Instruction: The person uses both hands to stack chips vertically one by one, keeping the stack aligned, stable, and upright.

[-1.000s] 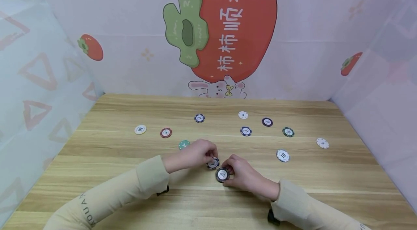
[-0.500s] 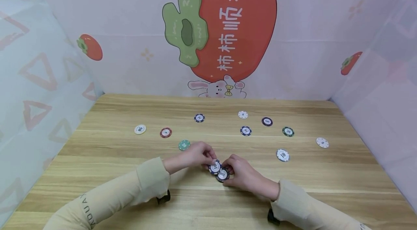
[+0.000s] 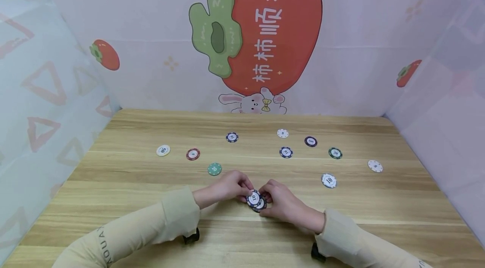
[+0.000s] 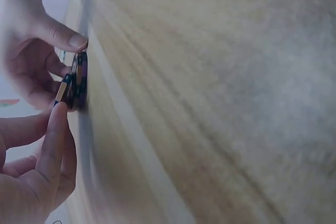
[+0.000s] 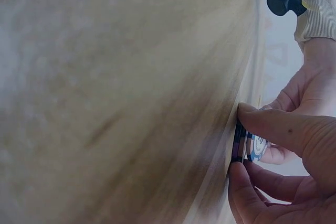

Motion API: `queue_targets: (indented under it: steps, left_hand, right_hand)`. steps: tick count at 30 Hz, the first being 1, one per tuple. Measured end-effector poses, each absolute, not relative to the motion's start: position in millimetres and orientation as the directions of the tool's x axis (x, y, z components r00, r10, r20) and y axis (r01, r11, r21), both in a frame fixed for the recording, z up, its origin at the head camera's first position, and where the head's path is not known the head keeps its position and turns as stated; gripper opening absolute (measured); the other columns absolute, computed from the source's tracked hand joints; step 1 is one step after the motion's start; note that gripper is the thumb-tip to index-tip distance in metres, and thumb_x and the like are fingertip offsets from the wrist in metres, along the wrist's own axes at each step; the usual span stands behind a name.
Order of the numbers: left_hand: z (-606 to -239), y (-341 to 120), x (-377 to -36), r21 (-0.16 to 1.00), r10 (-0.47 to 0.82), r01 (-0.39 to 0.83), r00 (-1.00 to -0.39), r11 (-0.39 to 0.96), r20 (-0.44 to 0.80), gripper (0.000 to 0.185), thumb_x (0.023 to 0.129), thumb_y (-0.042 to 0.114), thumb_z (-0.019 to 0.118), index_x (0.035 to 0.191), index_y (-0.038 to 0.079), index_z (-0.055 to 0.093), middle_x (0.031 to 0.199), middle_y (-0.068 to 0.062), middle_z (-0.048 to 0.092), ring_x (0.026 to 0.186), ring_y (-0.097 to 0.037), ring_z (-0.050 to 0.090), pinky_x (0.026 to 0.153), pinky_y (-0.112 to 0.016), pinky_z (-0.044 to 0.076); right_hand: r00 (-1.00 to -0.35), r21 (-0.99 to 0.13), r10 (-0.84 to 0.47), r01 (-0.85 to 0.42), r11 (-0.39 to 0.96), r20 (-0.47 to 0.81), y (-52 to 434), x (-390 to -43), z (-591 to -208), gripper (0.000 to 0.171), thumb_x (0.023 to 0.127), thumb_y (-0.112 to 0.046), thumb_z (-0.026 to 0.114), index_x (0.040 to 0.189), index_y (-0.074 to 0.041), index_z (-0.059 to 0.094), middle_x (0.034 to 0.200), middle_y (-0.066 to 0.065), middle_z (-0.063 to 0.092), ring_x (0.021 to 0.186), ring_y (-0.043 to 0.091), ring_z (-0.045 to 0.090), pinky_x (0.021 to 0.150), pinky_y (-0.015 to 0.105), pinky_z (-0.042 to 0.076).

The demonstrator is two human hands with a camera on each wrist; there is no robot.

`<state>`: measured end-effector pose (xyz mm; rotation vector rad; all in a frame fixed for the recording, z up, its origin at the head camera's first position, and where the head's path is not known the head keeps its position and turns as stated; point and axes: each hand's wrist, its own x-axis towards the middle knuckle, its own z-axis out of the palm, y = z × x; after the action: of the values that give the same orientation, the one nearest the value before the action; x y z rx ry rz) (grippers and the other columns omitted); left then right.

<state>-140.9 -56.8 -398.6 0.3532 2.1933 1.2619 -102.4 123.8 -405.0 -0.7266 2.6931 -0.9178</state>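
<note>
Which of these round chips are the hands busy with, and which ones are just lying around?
Busy with:
- blue chip marked 10, pinched by the left hand
- black chip under it, held by the right hand

Just lying around:
- teal chip
- red chip
- white chip
- light chip marked 10
</note>
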Motion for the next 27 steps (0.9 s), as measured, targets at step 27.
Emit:
queue_targets:
  steps: [27]
  left_hand:
    - [-401,-48,-127,0.851,0.503,0.092,-0.837,0.517,-0.215,0.007,0.076,-0.004,0.067,0.077,-0.004,0.060,0.066,-0.003,0.058,0.056,-0.009,0.056,0.053,-0.021,0.050]
  right_hand:
    - [-0.860,-0.608,-0.508,-0.378,0.698,-0.050,124,-103,-405,0.036,0.065,-0.008,0.080,0.095,-0.001,0.062,0.088,0.000,0.051,0.076,0.012,0.047,0.065,0.022,0.042]
